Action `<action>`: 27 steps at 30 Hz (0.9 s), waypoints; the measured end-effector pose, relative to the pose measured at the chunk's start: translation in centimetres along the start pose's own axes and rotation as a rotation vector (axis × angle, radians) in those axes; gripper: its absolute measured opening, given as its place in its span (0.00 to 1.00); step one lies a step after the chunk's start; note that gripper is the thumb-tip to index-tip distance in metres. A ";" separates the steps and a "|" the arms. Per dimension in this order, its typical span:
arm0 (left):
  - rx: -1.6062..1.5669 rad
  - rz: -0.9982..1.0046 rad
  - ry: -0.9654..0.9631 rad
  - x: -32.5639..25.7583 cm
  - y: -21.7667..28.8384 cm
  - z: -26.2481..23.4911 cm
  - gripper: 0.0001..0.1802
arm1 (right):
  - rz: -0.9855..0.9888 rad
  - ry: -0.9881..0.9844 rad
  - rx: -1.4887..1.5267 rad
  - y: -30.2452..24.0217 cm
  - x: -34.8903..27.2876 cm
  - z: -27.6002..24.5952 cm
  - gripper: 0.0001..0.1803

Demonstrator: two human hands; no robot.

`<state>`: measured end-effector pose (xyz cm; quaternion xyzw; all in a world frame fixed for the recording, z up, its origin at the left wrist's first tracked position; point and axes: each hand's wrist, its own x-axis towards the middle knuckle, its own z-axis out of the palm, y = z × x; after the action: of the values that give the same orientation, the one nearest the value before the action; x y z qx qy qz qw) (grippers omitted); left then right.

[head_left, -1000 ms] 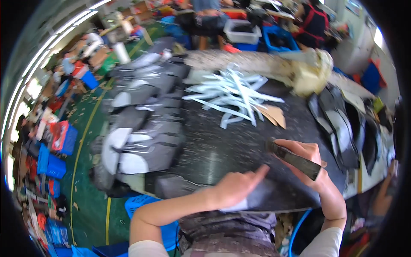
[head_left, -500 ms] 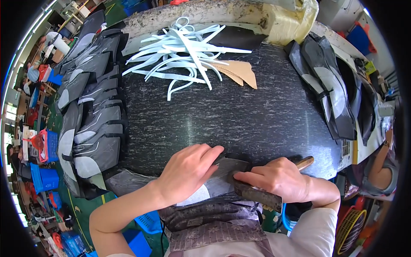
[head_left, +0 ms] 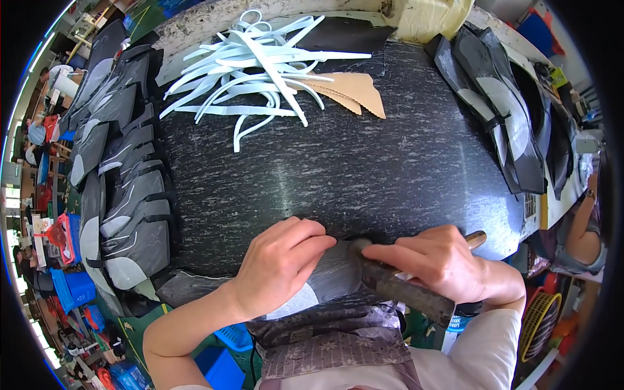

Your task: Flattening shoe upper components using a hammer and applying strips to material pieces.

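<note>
Pressing the grey panel (head_left: 341, 275) flat under the left hand (head_left: 276, 259), its curled fingers' hold unclear, should steady it beside the hammer (head_left: 416, 296) clasped in the right hand (head_left: 443, 263).

The black tabletop (head_left: 364, 175) looks hard and smooth, pale-flecked, glossy enough to throw back bright patches of light. I see dull, scuffed dark metal on the hammer head (head_left: 409, 292) and smooth wood on its handle (head_left: 476, 240). The grey panel (head_left: 338, 266) at the near edge is mostly matt, leather or cloth, I can't tell which. The pale blue strips (head_left: 279, 78) look smooth and matt, the tan pieces (head_left: 357, 90) like plain matt card. The apron (head_left: 331, 354) is printed cloth; the blue basket (head_left: 234, 336), plastic.
</note>
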<state>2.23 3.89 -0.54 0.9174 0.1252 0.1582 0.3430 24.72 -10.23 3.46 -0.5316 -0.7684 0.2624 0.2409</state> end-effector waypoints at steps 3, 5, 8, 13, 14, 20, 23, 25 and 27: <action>0.081 0.063 0.007 -0.4 0.2 0.1 0.14 | 0.029 0.068 -0.070 -0.1 0.9 -0.8 0.23; 0.113 0.101 0.000 -0.4 0.4 0.2 0.14 | 0.041 0.131 -0.100 -0.3 1.5 -0.7 0.22; 0.178 0.158 -0.004 -0.4 0.5 0.3 0.15 | 0.038 0.175 -0.170 -0.6 2.3 -0.3 0.22; 0.169 0.119 -0.007 -0.6 0.5 0.1 0.15 | 0.079 0.015 -0.126 -0.6 2.7 -0.4 0.20; 0.141 0.089 0.001 -0.6 0.4 0.0 0.14 | 0.083 0.020 -0.089 -0.6 2.8 -0.5 0.20; -0.013 -0.042 0.013 -1.2 0.0 -0.8 0.14 | 0.117 -0.027 -0.111 -0.3 2.3 0.5 0.23; 0.398 0.257 -0.008 -1.9 1.0 0.0 0.14 | 0.116 -0.031 -0.128 -0.2 2.5 0.4 0.23; 0.586 0.315 -0.087 -1.9 2.3 0.4 0.15 | 0.106 -0.028 -0.111 -0.3 2.7 0.5 0.23; 0.699 0.367 -0.140 -1.8 2.6 -0.1 0.14 | 0.091 -0.068 -0.182 -0.6 2.9 0.8 0.23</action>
<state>0.86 1.41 0.87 0.9945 -0.0183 0.1018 -0.0160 22.85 -7.75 3.59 -0.5764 -0.7719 0.2202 0.1531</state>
